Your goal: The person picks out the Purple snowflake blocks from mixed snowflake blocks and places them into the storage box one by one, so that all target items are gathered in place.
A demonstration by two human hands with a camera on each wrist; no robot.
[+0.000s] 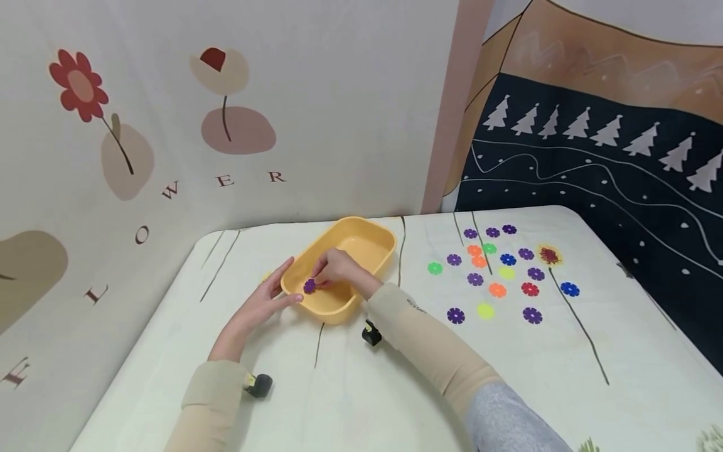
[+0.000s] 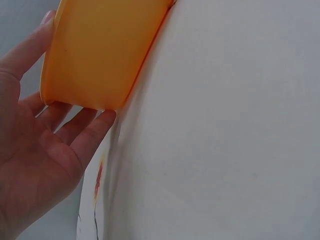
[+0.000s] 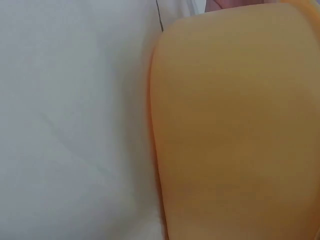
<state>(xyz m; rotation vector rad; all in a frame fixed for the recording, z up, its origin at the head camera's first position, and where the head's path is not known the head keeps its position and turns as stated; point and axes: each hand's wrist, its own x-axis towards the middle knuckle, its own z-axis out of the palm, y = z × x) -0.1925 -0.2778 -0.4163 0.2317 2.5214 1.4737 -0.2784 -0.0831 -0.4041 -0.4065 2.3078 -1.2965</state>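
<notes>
A yellow plastic tub (image 1: pixel 367 243) lies slantwise on the table. My left hand (image 1: pixel 256 309) grips its near-left end, with the thumb at the rim and the other fingers spread against the outer wall; the left wrist view shows the fingertips (image 2: pixel 107 120) along the tub's bottom edge. Inside the tub, my right hand (image 1: pixel 337 267) pinches a purple notched plastic disc (image 1: pixel 309 286) between thumb and fingers. In the right wrist view the tub's outer side (image 3: pixel 235 125) fills much of the picture and hides the right hand.
Several notched discs lie scattered on the right of the table, among them a green disc (image 1: pixel 435 269), a red disc (image 1: pixel 530 289) and a blue disc (image 1: pixel 570 289). The white tablecloth (image 1: pixel 350 395) has printed flowers. A patterned curtain (image 1: pixel 350 113) stands behind.
</notes>
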